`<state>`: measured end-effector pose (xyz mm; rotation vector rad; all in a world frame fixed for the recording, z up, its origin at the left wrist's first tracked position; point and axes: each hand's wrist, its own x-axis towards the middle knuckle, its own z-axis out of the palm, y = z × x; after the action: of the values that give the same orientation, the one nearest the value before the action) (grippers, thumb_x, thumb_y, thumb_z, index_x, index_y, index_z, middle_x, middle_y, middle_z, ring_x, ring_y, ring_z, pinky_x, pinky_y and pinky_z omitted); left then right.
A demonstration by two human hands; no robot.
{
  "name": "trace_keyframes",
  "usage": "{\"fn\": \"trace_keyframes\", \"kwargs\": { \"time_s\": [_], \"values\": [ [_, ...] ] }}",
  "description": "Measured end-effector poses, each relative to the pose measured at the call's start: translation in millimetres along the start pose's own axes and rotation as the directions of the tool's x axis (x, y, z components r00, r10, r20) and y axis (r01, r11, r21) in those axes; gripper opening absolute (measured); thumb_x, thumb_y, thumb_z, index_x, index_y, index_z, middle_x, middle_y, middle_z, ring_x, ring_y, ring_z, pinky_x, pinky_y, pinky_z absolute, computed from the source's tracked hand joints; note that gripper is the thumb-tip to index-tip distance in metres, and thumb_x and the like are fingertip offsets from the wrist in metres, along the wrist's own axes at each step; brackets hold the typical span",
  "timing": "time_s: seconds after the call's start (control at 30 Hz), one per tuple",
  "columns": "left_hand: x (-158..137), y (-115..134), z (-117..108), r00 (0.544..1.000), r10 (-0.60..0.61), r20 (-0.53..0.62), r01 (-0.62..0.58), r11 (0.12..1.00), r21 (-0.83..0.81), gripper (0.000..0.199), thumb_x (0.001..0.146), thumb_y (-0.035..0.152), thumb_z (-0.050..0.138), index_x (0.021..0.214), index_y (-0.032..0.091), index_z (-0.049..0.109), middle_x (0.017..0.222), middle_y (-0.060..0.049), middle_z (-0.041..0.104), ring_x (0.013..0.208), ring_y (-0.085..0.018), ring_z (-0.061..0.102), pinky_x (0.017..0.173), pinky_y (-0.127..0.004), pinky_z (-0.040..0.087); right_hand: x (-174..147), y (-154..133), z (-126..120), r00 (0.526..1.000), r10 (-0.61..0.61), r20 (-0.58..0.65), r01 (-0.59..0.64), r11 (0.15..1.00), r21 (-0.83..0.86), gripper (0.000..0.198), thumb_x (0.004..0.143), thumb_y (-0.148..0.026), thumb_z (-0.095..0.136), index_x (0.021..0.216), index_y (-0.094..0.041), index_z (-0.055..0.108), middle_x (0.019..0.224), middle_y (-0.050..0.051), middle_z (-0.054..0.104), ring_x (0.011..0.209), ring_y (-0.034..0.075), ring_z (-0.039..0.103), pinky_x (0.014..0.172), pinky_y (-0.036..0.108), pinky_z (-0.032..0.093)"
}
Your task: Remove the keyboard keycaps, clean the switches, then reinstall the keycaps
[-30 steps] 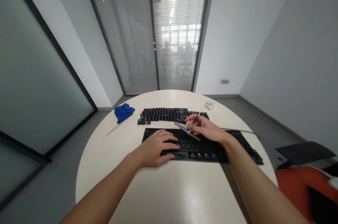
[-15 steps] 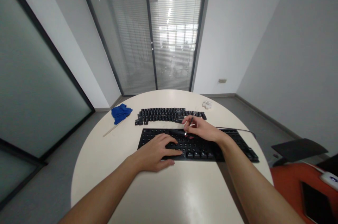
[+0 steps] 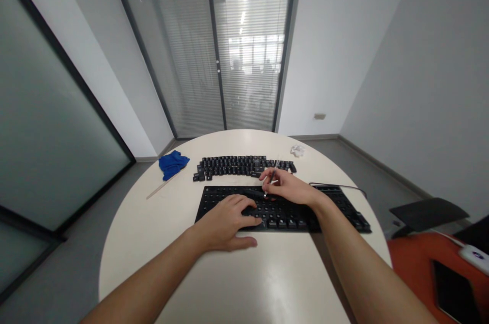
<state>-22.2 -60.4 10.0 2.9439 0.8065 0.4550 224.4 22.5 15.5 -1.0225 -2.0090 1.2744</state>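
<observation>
A black keyboard (image 3: 229,192) lies across the table, many of its keys stripped of caps, with a few caps still along its front row. My left hand (image 3: 227,222) rests palm down on the keyboard's left part, fingers spread, the thumb out over the table. Above the keyboard's middle, my right hand (image 3: 288,186) pinches a slim dark tool (image 3: 272,177) with a shiny tip pointing down at the keys; its exact kind is too small to tell. Behind the keyboard, loose black keycaps (image 3: 229,166) are laid out in rows, partly hidden by my right hand.
On the table's left are a blue cloth (image 3: 172,164) and a thin wooden stick (image 3: 162,186). A crumpled white tissue (image 3: 298,151) lies at the back right, and a cable (image 3: 340,185) runs off the right edge. An orange chair (image 3: 412,252) holds a dark phone (image 3: 456,291).
My left thumb has stretched further out to the right. The tool in my right hand has shifted slightly and still points at the keyboard. The whole view has drifted a little.
</observation>
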Motion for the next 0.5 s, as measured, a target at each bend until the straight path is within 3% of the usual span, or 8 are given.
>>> {"fn": "trace_keyframes", "kwargs": {
  "time_s": [0.27, 0.5],
  "values": [
    [-1.8, 1.6, 6.2, 1.0, -0.011, -0.02, 0.011, 1.0, 0.001, 0.044, 0.089, 0.049, 0.065, 0.123, 0.022, 0.064, 0.13, -0.014, 0.055, 0.12, -0.032, 0.049, 0.104, -0.051, 0.041, -0.8, -4.3, 0.1, 1.0, 0.005, -0.008, -0.005, 1.0, -0.014, 0.033, 0.085, -0.04, 0.067, 0.109, -0.021, 0.058, 0.091, 0.003, 0.065, 0.079, 0.018, 0.064, 0.071, 0.034, 0.055],
    [-6.0, -3.5, 7.1, 0.998, 0.068, -0.009, -0.067, 0.997, 0.033, 0.047, 0.09, 0.046, 0.062, 0.131, 0.023, 0.059, 0.136, -0.014, 0.055, 0.122, -0.033, 0.05, 0.108, -0.053, 0.038, -0.7, -2.7, -0.9, 1.0, -0.009, -0.022, 0.008, 0.999, -0.045, 0.033, 0.086, -0.042, 0.066, 0.109, -0.02, 0.058, 0.092, 0.003, 0.065, 0.08, 0.018, 0.064, 0.072, 0.033, 0.053]
  ]
}}
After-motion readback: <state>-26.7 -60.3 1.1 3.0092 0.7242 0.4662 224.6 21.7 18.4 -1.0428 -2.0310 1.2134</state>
